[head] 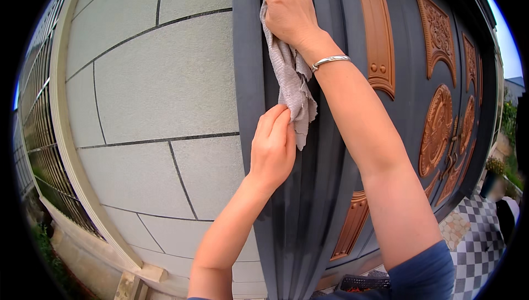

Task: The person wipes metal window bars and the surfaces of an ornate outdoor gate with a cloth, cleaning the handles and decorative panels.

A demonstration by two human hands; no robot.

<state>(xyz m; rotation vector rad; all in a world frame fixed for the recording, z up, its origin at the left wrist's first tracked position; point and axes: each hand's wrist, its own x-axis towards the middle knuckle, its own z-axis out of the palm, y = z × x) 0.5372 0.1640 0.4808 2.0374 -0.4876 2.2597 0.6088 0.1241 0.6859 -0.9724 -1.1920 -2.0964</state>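
Note:
A crumpled light-grey cloth (285, 66) with ragged edges hangs against the dark grey, ridged door frame (289, 200). High on the frame, my right hand (291, 10) presses the upper part of the cloth against the ridges, its fingers curled over it and partly hidden. A silver bangle (330, 61) circles my right wrist. Lower down, my left hand (273, 145) pinches the hanging cloth between thumb and fingers. The cloth's torn lower end dangles just right of my left fingertips.
Left of the frame is a pale block-patterned wall (165, 80), then a barred metal window (45, 114). On the right stands a dark door with copper-coloured relief panels (436, 130) and handles. A black plastic crate (363, 282) sits below, near a checkered floor (475, 238). A person (506, 217) shows at the right rim.

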